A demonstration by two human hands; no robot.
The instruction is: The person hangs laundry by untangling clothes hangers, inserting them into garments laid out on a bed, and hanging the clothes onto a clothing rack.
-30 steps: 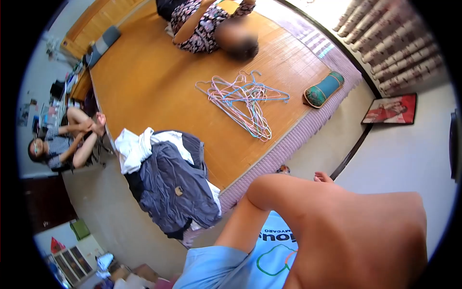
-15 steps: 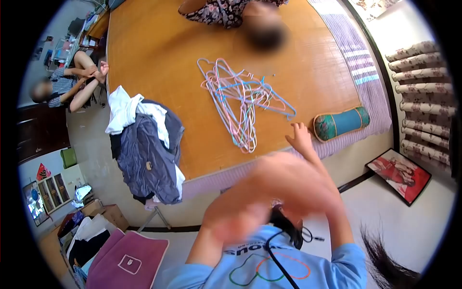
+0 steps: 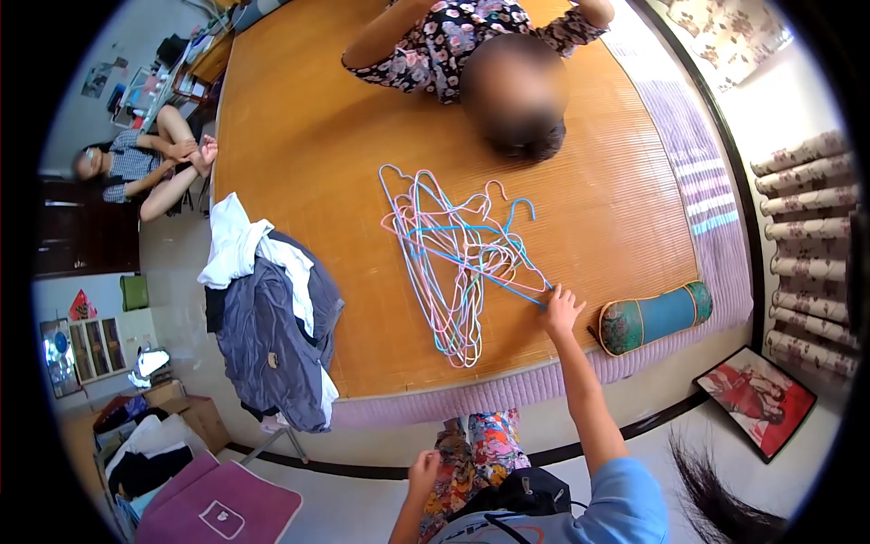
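Note:
A loose heap of pink, white and blue wire hangers [image 3: 449, 299] lies on the mat, its hooks pointing different ways. My right hand [image 3: 564, 311] reaches to the right side of the heap, its fingers closed at the corner of a blue hanger [image 3: 518, 292]. One of its fingers stands partly away from the others. Low in front of my body, my left hand [image 3: 424, 471] is loosely curled, and nothing shows in it. It is nearest to my flowered trousers [image 3: 497, 444].
A green and blue bolster [image 3: 657, 317] lies right of my right hand. Grey and white clothes [image 3: 276, 317] hang over the mat's left edge. Across the mat [image 3: 299, 118] is a person in a flowered top [image 3: 444, 45]; another person [image 3: 136, 163] sits at the far left.
My right hand has come onto the hanger's corner. My left hand, blurred and raised before, has dropped low in front of me. The person opposite has leaned nearer.

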